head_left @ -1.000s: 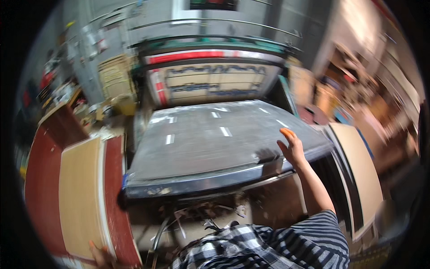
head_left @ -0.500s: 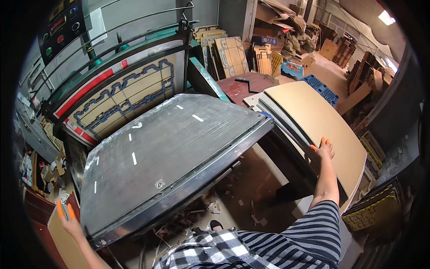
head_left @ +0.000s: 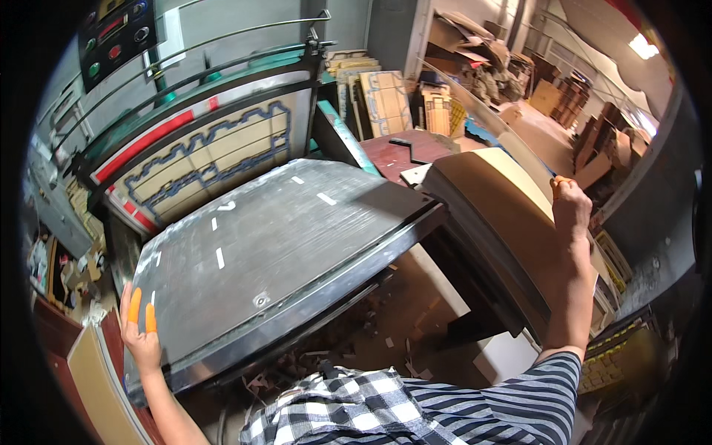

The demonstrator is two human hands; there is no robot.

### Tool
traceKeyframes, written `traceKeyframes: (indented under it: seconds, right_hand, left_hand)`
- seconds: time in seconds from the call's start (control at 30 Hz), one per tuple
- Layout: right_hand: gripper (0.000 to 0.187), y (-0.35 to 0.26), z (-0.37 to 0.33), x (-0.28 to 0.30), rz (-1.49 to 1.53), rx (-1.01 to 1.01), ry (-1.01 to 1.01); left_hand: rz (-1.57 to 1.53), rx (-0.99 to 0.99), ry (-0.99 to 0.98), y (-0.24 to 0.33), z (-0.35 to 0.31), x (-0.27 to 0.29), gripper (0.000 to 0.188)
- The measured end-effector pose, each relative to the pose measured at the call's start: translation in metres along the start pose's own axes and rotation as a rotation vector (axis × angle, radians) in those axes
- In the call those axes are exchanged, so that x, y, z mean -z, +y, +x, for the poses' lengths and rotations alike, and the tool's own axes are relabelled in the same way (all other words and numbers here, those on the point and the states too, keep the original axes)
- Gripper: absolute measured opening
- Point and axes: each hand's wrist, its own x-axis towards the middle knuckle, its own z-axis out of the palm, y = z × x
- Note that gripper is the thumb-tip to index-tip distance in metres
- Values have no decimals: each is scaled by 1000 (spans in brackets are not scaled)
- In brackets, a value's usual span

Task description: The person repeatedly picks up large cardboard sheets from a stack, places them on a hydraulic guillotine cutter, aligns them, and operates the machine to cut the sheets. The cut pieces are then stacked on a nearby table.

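My right hand (head_left: 572, 211), with orange finger covers, is closed on the near edge of a raised cardboard sheet (head_left: 495, 119). That sheet stands tilted and nearly edge-on above a stack of brown cardboard sheets (head_left: 482, 204), casting shade over it. My left hand (head_left: 141, 337), also wearing orange finger covers, is open with its fingers pointing up, by the left edge of the dark metal press bed (head_left: 282, 237). I cannot tell whether it touches the bed. Behind the bed, the upright press plate holds a cutting die board (head_left: 211, 159) edged with blue-grey strips.
A control panel (head_left: 116, 37) with buttons hangs at the upper left. Another pile of board (head_left: 96, 378) lies at lower left. Die boards (head_left: 384, 102) lean behind a dark red table (head_left: 389, 152) bearing a black angled piece. Paper scraps litter the floor under the bed.
My right hand has risen from the stack and lifted the top cardboard sheet by its edge. My left hand has moved up and right, closer to the press bed.
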Motion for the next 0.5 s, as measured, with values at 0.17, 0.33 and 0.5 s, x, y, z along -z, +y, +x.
traceKeyframes:
  seconds: [0.17,0.33,0.5]
  right_hand:
    - [31,-113,29,42,433,336,191]
    - [62,-232,10,16,1224,-122,-596]
    - [50,-373,4,-48,968,457,-546]
  left_hand:
    - [28,-3,142,4,-11,15,38]
    - [85,-28,360,12,-24,49,34]
    - [63,52,436,16,-39,59,30]
